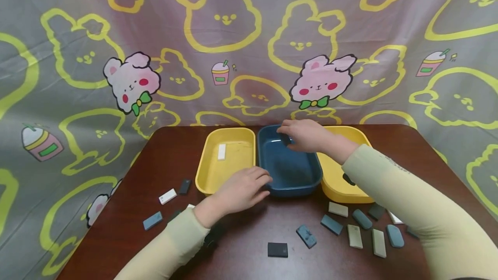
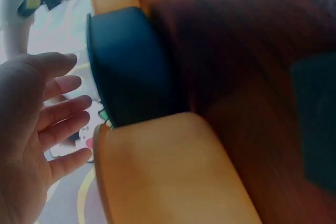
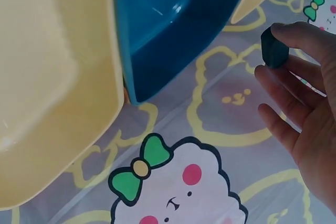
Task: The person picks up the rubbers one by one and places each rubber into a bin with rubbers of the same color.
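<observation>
My right hand (image 1: 307, 135) is over the back of the blue bin (image 1: 293, 191). Between thumb and fingers it pinches a small dark blue-green block (image 3: 275, 48), plainest in the right wrist view. My left hand (image 1: 241, 189) hovers by the front right corner of the left yellow bin (image 1: 201, 175). Its fingers are spread and relaxed, with nothing in them, as the left wrist view confirms. A white block (image 1: 221, 151) lies inside that bin. In the right yellow bin (image 1: 342, 195) a dark piece (image 1: 348, 179) shows, partly covered by my right sleeve.
Several beige, blue and dark blocks lie at the table's right, among them a beige block (image 1: 338, 209). A black block (image 1: 278, 249) lies front centre. At left are a white block (image 1: 167, 196), a dark block (image 1: 184, 186) and a blue block (image 1: 153, 221). A patterned curtain (image 1: 249, 55) hangs behind.
</observation>
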Action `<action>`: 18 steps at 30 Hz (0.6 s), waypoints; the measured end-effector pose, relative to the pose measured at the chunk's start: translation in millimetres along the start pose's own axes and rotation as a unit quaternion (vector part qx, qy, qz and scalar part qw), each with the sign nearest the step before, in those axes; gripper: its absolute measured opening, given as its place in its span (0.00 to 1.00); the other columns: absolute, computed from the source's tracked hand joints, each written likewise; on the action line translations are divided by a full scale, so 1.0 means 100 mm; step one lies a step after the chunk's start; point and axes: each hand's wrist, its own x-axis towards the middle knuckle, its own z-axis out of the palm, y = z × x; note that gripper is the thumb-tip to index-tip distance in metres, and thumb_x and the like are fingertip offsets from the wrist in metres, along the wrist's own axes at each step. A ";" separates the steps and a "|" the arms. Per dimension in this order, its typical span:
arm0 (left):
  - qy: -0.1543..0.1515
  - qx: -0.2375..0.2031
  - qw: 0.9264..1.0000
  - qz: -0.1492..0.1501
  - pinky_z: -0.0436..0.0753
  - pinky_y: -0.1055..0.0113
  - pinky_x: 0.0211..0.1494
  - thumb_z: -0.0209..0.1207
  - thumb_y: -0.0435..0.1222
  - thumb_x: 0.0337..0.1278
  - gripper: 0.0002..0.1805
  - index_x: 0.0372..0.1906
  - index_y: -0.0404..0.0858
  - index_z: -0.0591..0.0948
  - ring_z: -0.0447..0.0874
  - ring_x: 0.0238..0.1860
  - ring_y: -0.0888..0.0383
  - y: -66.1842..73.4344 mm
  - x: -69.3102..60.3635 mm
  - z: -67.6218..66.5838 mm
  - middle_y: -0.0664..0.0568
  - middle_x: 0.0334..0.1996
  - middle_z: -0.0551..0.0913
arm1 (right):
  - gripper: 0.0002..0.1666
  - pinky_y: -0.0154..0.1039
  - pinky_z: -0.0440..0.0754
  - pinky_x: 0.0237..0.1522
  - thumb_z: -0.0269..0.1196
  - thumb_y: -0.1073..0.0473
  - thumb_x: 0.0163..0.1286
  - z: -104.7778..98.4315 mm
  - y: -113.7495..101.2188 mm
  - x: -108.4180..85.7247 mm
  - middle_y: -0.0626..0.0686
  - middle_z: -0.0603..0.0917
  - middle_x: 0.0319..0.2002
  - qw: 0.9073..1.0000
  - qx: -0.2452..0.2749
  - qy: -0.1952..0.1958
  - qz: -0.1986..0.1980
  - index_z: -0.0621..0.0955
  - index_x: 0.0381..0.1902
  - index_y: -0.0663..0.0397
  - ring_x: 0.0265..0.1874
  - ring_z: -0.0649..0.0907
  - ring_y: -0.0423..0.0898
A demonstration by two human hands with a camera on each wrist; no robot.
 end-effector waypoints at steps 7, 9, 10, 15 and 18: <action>-0.024 0.033 0.999 0.035 0.74 0.65 0.57 0.65 0.39 0.59 0.17 0.53 0.42 0.81 0.77 0.49 0.58 0.01 0.04 0.12 0.54 0.46 0.82 | 0.30 0.46 0.81 0.46 0.75 0.57 0.55 0.10 0.01 0.21 0.55 0.81 0.44 0.998 0.008 -0.044 0.032 0.80 0.56 0.59 0.40 0.81 0.51; -0.027 0.036 0.998 0.037 0.74 0.66 0.57 0.64 0.38 0.60 0.16 0.53 0.43 0.81 0.78 0.49 0.59 0.00 0.04 0.16 0.55 0.45 0.82 | 0.29 0.46 0.81 0.47 0.74 0.57 0.56 0.17 0.03 0.26 0.55 0.81 0.44 0.998 0.008 -0.050 0.035 0.81 0.55 0.59 0.40 0.81 0.50; -0.026 0.038 0.998 0.038 0.74 0.66 0.56 0.64 0.37 0.60 0.15 0.52 0.43 0.81 0.78 0.48 0.59 -0.01 0.04 0.17 0.55 0.44 0.83 | 0.28 0.46 0.80 0.47 0.74 0.57 0.56 0.20 0.03 0.28 0.55 0.82 0.43 0.998 0.012 -0.052 0.037 0.81 0.54 0.59 0.40 0.81 0.50; -0.005 0.052 0.998 0.045 0.76 0.67 0.53 0.61 0.33 0.62 0.11 0.48 0.42 0.83 0.79 0.43 0.59 -0.01 0.02 0.19 0.55 0.40 0.84 | 0.24 0.45 0.80 0.49 0.73 0.57 0.58 0.33 0.02 0.41 0.53 0.82 0.42 0.995 0.026 -0.067 0.062 0.82 0.52 0.57 0.38 0.80 0.49; -0.003 0.057 0.997 0.047 0.76 0.68 0.52 0.61 0.33 0.62 0.09 0.46 0.42 0.84 0.79 0.42 0.59 -0.01 0.01 0.19 0.55 0.38 0.84 | 0.20 0.44 0.80 0.47 0.73 0.57 0.58 0.39 -0.01 0.49 0.52 0.82 0.38 0.994 0.029 -0.075 0.076 0.83 0.47 0.56 0.35 0.78 0.49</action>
